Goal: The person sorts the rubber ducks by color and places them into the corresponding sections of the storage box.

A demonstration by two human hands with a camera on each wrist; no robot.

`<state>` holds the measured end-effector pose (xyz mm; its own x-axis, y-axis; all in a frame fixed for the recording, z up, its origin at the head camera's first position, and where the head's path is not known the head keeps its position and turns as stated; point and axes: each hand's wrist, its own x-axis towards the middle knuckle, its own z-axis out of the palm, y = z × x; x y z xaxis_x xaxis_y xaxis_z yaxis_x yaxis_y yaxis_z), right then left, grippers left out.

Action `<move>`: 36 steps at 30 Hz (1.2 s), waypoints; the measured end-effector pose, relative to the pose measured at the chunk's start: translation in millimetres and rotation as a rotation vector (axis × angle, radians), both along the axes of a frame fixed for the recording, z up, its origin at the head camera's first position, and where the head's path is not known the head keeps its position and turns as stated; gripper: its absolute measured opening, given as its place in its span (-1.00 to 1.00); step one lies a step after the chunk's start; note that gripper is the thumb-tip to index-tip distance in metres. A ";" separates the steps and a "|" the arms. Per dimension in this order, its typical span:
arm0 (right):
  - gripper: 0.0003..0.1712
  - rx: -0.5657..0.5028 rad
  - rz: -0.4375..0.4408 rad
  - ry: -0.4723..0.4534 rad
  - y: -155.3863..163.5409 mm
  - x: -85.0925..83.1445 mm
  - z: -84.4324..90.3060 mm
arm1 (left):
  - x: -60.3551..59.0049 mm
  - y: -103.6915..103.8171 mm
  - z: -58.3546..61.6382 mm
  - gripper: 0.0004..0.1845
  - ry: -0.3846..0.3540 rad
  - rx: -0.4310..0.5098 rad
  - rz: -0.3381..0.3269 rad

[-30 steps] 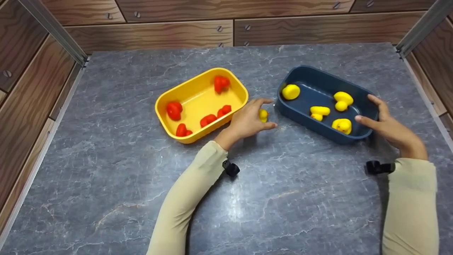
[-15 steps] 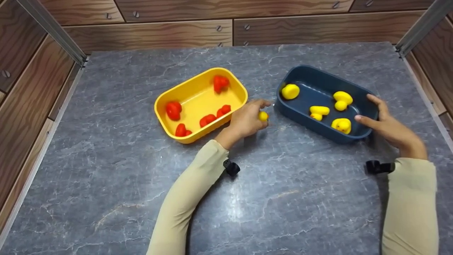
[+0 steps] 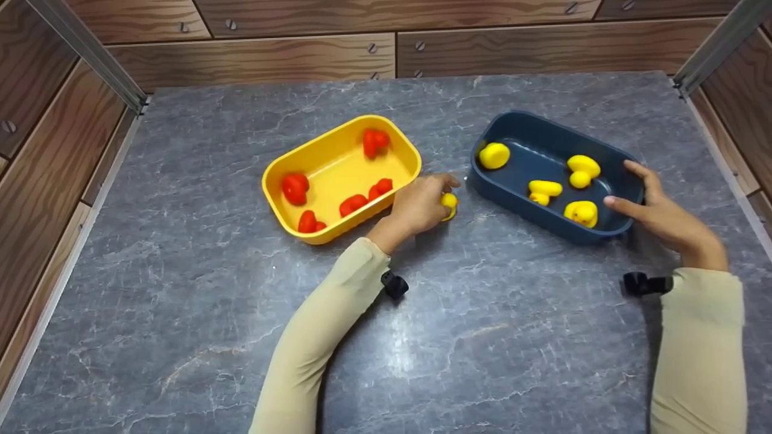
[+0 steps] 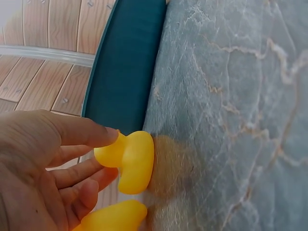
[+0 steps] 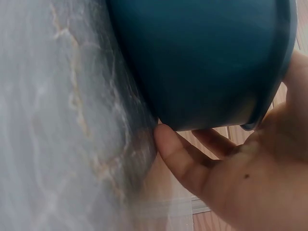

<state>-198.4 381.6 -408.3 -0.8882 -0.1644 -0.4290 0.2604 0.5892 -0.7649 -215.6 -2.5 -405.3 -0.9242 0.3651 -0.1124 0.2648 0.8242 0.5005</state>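
Note:
In the head view my left hand (image 3: 419, 204) is beside the right end of the yellow box (image 3: 289, 228), low over the table. It pinches a yellow rubber duck (image 4: 137, 161) between its fingertips; in the left wrist view the duck is at the tabletop. Below it shows a second yellow thing (image 4: 115, 217), cut off by the frame edge. My right hand (image 3: 675, 226) grips the right end of the dark blue box (image 3: 525, 211), its thumb over the rim. In the right wrist view, fingers (image 5: 180, 159) lie against the box's outer end. Several yellow ducks (image 3: 584, 170) lie inside.
Several small rounded red toys (image 3: 295, 188) lie in the yellow box. Grey marbled tabletop (image 3: 199, 289) surrounds both boxes. Wood-patterned panels (image 3: 253, 57) stand along the back and sides, with metal posts (image 3: 90, 57) at the far corners.
My left fingers were spread around the duck and have now closed on it. The duck has shifted and turned slightly. My right hand and both boxes have stayed in place.

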 end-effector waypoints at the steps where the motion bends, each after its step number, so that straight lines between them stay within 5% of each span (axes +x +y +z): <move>1: 0.06 0.001 0.000 0.000 -0.2 -0.1 0.3 | 0.1 0.0 -0.1 -0.55 0.008 -0.014 -0.001; 14: 0.07 0.016 0.004 0.011 -0.2 -1.3 -0.5 | -0.2 -0.3 -1.0 -0.67 0.033 -0.056 0.004; 36: 0.07 0.007 -0.002 0.009 0.4 -1.7 -3.3 | 7.6 -2.8 3.3 -0.68 -0.077 0.221 0.004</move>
<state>-200.0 382.0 -411.6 -0.8922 -0.1598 -0.4224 0.2550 0.5937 -0.7632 -208.0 -5.3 -402.0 -0.9174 0.3851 -0.1005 0.2158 0.6934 0.6875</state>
